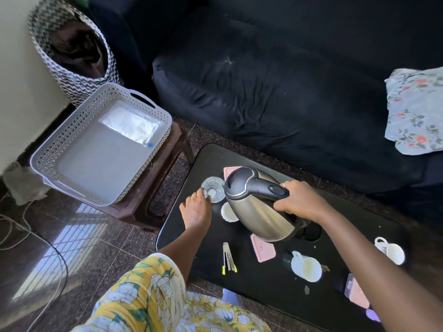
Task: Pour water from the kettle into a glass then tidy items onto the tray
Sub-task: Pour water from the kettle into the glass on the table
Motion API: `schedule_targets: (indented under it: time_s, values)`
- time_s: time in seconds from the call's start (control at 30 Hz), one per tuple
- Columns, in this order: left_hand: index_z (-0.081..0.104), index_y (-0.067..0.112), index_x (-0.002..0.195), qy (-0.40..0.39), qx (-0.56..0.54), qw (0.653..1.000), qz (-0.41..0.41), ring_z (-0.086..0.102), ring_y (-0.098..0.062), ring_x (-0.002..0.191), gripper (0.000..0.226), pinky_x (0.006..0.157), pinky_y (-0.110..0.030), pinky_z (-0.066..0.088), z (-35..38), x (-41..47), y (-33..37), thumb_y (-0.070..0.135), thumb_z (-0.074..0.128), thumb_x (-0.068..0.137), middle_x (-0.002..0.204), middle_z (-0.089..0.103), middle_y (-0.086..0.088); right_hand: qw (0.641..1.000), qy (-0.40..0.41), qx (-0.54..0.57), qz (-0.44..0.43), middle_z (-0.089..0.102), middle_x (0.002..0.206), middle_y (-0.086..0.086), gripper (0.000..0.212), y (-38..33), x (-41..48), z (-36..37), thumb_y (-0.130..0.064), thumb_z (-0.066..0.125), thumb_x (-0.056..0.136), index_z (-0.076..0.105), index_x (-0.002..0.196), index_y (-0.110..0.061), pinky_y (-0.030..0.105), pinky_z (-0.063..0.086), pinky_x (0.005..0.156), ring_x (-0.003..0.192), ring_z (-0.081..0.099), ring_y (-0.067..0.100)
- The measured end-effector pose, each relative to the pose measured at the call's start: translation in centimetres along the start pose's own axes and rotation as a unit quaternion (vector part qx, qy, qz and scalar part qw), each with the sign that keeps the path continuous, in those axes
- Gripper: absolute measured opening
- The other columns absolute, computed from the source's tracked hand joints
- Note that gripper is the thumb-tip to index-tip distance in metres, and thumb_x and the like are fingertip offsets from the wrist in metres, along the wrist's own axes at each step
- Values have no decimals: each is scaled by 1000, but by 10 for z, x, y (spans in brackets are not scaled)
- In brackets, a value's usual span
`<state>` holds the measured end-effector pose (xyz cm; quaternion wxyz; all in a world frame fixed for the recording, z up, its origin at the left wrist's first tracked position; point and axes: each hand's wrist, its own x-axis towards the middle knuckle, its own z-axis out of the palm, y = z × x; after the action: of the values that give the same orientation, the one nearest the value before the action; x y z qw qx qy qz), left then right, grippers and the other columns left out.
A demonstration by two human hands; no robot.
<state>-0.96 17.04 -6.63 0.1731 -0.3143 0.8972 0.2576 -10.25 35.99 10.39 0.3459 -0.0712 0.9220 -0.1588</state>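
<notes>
Kettle [259,207]: brushed steel body, rounded cone shape, black plastic lid and handle. Your right hand [299,200] is wrapped tight around the handle, holding the kettle tilted with its spout end over the glass [212,190].

Glass: clear, round, low, standing upright on the table [271,288] at its far left end. Your left hand [197,208] rests against its near side, fingertips on the rim and wall; how firmly they grip cannot be told.

Table: glossy black, rounded corners.

Tray [100,144]: grey plastic, rectangular, lattice-cut walls, loop handle; it sits on a dark brown stool [153,188] left of the table, well apart from the glass. A flat silvery packet [130,124] lies in its far corner.

Also on the table: two white ceramic cups [306,265] [390,250] lying tipped, a pink rectangular lid [262,250], metal tongs with yellow tips [227,258], a small white round dish [229,212] partly under the kettle.
</notes>
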Motion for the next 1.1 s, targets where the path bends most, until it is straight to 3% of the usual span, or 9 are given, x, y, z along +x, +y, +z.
schedule_targets:
  time_s: [0.13,0.33,0.4,0.53,0.67,0.77,0.9,1.1]
  values:
    - [47,19,127,9,4,1000,-4,51,-27,120,33,99,-42,34,-2,1,2,19,32,98,129,59,-5,991,75,109,3,46,53,-3,20,7,-13,4,-8,64,60,45,55,-13,26,31,44,50,40,15]
    - [47,21,130,36,-30,999,-11,50,-27,122,36,101,-43,33,-17,4,-5,21,29,98,131,58,-4,953,159,256,-4,45,51,0,19,-4,-13,12,-16,56,45,51,58,-3,29,32,50,53,40,18]
    - [48,21,131,55,-29,998,-6,51,-28,121,36,100,-43,34,-27,9,-12,22,31,99,130,59,-5,943,164,290,-23,42,48,-4,10,-18,-9,14,-14,56,45,50,53,-12,29,30,50,53,36,18]
    - [51,20,126,111,-26,993,-18,55,-29,115,35,94,-44,38,-58,19,-43,17,33,97,121,64,-7,919,161,356,-60,36,41,-10,16,-59,3,18,-8,53,44,42,43,-20,30,25,51,53,30,18]
    - [52,14,123,171,-43,982,-62,56,-34,110,32,91,-44,40,-92,26,-89,12,36,96,115,65,-14,893,147,413,-102,38,50,8,17,-109,16,29,-5,52,42,39,51,0,38,28,53,55,31,24]
    - [52,14,127,224,-75,968,-90,56,-33,112,33,94,-44,42,-116,30,-126,14,37,98,125,61,-11,883,129,435,-119,36,49,6,14,-153,26,45,-5,53,42,43,46,-13,39,28,54,56,30,24]
    - [54,11,126,270,-92,952,-114,55,-34,112,33,92,-44,44,-141,35,-168,12,39,97,126,60,-12,871,107,458,-144,36,44,-3,18,-212,34,70,-5,53,44,42,44,-19,33,26,51,55,29,20]
    - [50,6,131,279,-131,940,-148,54,-36,114,37,94,-46,43,-164,43,-216,10,39,96,129,57,-16,844,60,511,-151,44,45,0,14,-290,53,120,-1,53,48,49,50,-14,25,33,48,51,36,18]
